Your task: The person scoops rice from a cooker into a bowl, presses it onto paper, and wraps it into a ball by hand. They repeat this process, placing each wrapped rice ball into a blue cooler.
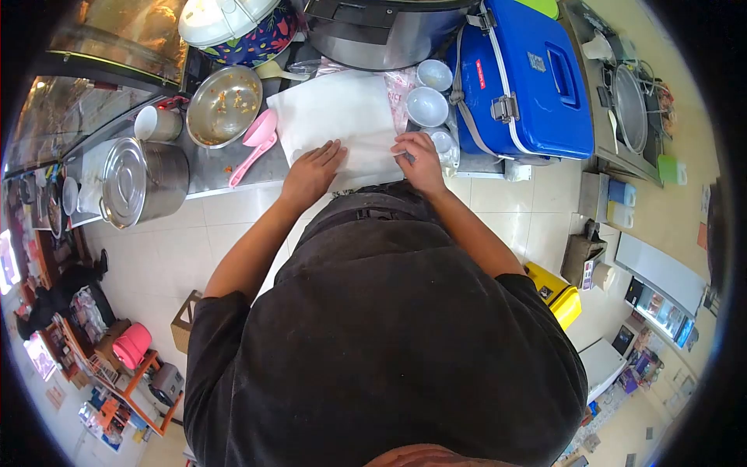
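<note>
A stack of white paper sheets lies on the metal counter in front of me. My left hand rests flat on its near left part, fingers stretched out. At the near right corner, my right hand has its fingers curled, with thumb and forefinger pinching the edge of a sheet. To the left of the paper are a pink ladle and a steel bowl with food remains. Two small bowls, a nearer one and a farther one, stand to the right.
A large blue cooler box stands on the counter's right. Farther left are a lidded steel pot and a white mug. A big steel cooker and a flower-patterned container line the back. The counter edge runs close to my waist.
</note>
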Demonstrator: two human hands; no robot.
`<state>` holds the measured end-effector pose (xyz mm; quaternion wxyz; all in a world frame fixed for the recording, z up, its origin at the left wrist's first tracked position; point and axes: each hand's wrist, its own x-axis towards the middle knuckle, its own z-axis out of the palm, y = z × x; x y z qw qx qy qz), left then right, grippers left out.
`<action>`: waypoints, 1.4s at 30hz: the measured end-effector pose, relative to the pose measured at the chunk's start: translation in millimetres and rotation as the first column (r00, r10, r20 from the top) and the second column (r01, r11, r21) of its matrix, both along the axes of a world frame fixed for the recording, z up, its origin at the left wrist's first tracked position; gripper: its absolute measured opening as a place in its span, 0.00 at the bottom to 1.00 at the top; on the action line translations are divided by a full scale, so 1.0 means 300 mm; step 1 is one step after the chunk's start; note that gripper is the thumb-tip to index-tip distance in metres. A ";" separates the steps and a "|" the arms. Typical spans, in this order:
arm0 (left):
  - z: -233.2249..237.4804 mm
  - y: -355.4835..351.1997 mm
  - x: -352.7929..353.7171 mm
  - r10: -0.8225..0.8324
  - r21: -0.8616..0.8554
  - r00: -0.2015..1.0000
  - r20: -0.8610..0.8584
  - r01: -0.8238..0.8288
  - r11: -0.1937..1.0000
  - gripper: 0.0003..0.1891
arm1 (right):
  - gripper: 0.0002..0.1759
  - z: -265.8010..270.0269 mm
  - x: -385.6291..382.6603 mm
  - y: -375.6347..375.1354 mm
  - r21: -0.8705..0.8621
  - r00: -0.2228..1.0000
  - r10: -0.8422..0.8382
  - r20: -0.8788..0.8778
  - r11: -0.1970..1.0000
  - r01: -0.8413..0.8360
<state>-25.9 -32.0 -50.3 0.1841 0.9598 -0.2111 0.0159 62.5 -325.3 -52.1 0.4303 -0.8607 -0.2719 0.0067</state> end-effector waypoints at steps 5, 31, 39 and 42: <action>0.048 -0.024 -0.099 -0.005 0.125 0.998 0.065 -0.003 0.992 0.31 | 0.12 -0.033 -0.013 -0.022 -0.147 0.987 0.034 0.158 0.989 -0.011; -0.049 0.126 0.004 0.213 -0.375 0.833 -0.512 -0.439 0.816 0.08 | 0.10 -0.045 0.058 0.147 -0.183 0.923 0.198 -0.330 0.946 -0.268; 0.000 0.056 0.100 0.501 -0.044 0.858 -0.113 -0.508 0.860 0.18 | 0.20 0.038 0.092 0.249 -0.481 0.979 0.162 0.124 0.873 -0.084; 0.023 0.075 0.158 0.225 0.043 0.961 0.158 -0.234 0.971 0.22 | 0.23 0.025 0.140 0.299 -0.438 0.885 0.327 0.331 0.884 -0.163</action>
